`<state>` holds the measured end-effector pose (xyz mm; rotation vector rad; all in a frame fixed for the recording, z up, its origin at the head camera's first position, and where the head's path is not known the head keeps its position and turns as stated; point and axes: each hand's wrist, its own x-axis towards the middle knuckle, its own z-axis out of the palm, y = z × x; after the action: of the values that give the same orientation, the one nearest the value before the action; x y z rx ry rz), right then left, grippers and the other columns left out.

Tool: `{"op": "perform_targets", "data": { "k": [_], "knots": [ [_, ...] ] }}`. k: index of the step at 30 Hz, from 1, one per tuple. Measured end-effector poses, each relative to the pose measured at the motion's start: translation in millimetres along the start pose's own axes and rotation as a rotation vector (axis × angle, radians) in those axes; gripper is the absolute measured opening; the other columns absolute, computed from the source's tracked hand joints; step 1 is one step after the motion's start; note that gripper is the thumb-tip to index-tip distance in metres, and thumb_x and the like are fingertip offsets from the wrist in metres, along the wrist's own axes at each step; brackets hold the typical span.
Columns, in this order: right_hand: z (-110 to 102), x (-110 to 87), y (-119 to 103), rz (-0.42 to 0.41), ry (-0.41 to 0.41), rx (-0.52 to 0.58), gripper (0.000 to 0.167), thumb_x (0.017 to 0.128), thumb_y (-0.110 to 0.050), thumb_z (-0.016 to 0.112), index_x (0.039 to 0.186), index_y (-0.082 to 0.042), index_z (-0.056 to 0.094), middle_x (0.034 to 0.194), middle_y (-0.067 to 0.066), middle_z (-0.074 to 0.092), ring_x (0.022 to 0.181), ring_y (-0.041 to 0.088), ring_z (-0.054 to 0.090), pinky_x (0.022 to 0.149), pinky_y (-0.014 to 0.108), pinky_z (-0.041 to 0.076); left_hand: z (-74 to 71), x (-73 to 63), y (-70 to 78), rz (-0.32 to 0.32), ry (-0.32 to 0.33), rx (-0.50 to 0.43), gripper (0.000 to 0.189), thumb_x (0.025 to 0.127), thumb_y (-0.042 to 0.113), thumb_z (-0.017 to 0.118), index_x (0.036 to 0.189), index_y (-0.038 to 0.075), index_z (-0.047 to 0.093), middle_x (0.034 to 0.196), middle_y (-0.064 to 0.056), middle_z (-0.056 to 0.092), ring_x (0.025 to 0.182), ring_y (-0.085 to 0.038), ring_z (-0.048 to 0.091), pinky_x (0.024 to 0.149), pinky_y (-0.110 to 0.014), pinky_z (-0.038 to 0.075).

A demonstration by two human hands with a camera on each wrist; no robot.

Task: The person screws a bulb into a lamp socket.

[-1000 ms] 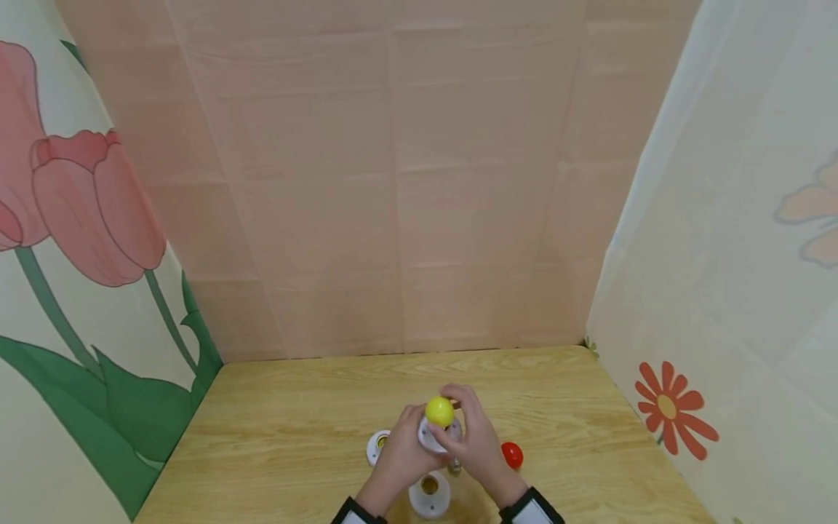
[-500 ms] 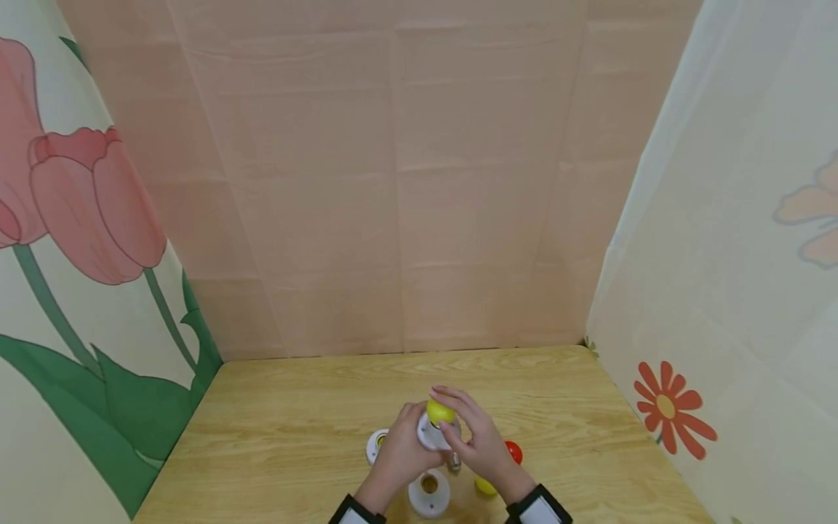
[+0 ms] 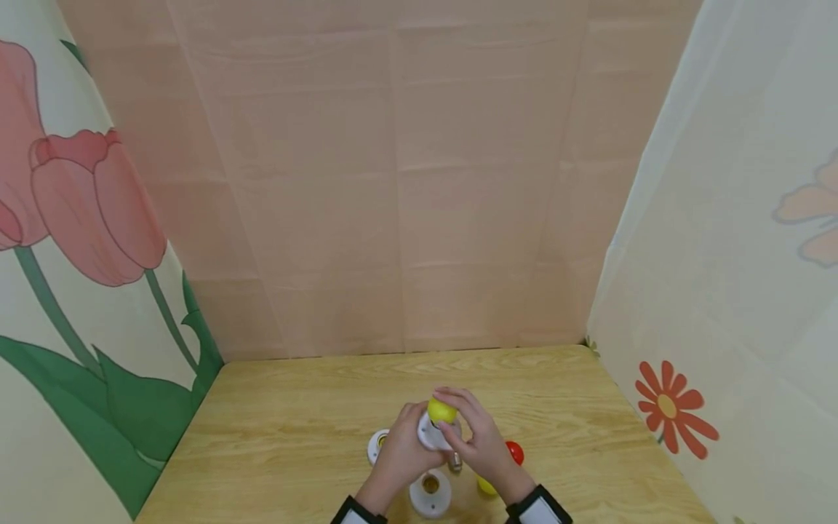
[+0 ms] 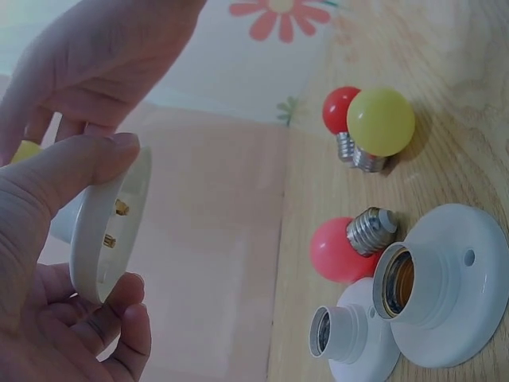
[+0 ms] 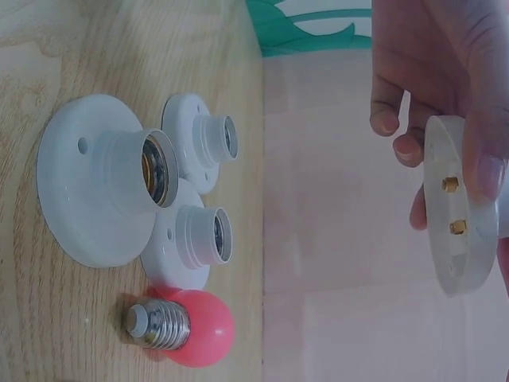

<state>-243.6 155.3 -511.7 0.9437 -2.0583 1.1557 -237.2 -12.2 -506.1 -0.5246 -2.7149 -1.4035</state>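
Observation:
In the head view, my left hand [image 3: 407, 445] grips a white lamp holder [image 3: 430, 435] by its round base, raised over the table. My right hand [image 3: 483, 440] has its fingertips and thumb around a yellow bulb [image 3: 441, 410] at the mouth of that holder. The bulb's screw end is hidden. From the left wrist, the underside of the held lamp holder [image 4: 83, 255] shows brass terminals, with the left thumb across its edge. The right wrist view shows the same hollow back of the lamp holder [image 5: 441, 239].
Below the hands stand three more lamp holders, a large one [image 5: 95, 183] and two beyond it [image 5: 195, 147]. A red bulb [image 5: 203, 328] lies beside them. Off to the right are another red bulb [image 4: 339, 107] and a yellow bulb [image 4: 382, 119]. Fabric walls surround the wooden table [image 3: 294, 407].
The right hand's fingers have shifted from the bulb's side to over its top, and its wrist has moved slightly right, uncovering the yellow bulb on the table. The left hand stays nearly still.

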Motion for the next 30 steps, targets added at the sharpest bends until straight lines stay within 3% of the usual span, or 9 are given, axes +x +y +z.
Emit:
{"op": "perform_targets", "data": {
  "k": [9,18,30],
  "knots": [
    [1.9,3.8,-4.4,0.067,0.068,-0.082,0.046,0.079,-0.012,0.079,0.12,-0.01,0.059,0.114,0.003,0.056,0.101,0.014,0.058,0.089,0.016,0.048,-0.6,-1.1,1.3,0.012,-0.007,0.007,0.078,0.065,0.036,0.087,0.132,0.013,0.055,0.115,0.001,0.057,0.097,-0.011,0.058,0.08,-0.032,0.052],
    [2.4,5.7,-3.0,-0.018,0.113,-0.103,0.041,0.08,-0.022,0.079,0.116,-0.011,0.062,0.114,0.002,0.058,0.103,0.014,0.058,0.095,0.011,0.043,-1.2,0.1,0.5,-0.002,-0.004,-0.007,0.078,0.066,0.036,0.087,0.132,0.013,0.054,0.114,0.001,0.057,0.096,-0.011,0.059,0.08,-0.032,0.053],
    [1.4,4.9,-1.8,0.025,0.074,-0.071,0.045,0.081,-0.016,0.079,0.122,-0.011,0.06,0.118,0.001,0.057,0.105,0.013,0.059,0.085,0.016,0.052,-2.6,-0.4,0.9,-0.002,0.001,-0.019,0.081,0.066,0.037,0.088,0.134,0.012,0.053,0.117,0.001,0.056,0.102,-0.015,0.059,0.087,-0.037,0.053]
  ]
}}
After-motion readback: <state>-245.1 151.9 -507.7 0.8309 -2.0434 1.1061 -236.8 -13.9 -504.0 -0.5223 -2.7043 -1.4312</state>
